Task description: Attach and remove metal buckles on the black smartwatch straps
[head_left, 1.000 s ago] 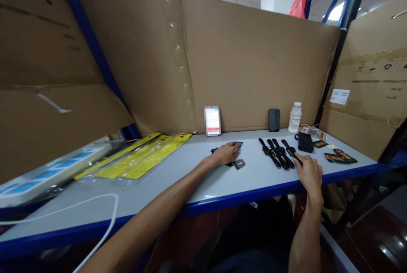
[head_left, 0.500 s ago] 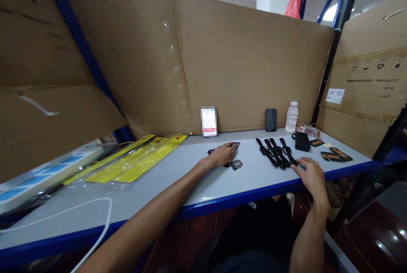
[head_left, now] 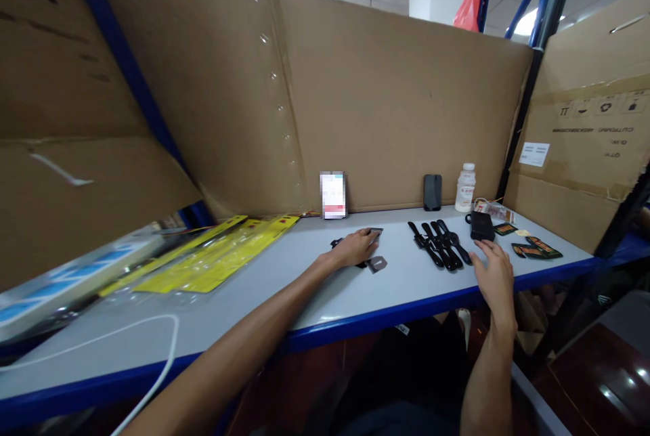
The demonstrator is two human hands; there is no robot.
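My left hand (head_left: 357,247) rests palm down on the table, fingers lying over a dark object that is mostly hidden under it. A grey flat piece with a hole (head_left: 377,264) lies beside its fingers, and another grey piece (head_left: 376,230) shows at the fingertips. To the right, several long black plastic pieces with rounded middles (head_left: 441,246) lie side by side, slanting. My right hand (head_left: 493,275) is open at their right. Its thumb is close to the end of the rightmost piece; its fingertips come near a small black case (head_left: 481,226).
Yellow-backed clear packages (head_left: 223,256) and a blue-and-white box (head_left: 76,280) lie at left with a white cable (head_left: 175,334). At the back stand a lit phone (head_left: 334,195), a dark block (head_left: 432,192) and a bottle (head_left: 466,187). Dark printed packets (head_left: 538,248) lie at right.
The rightmost black piece has shifted left against the others. My right hand has come off it and moved slightly up towards the black case. My left hand stays put.
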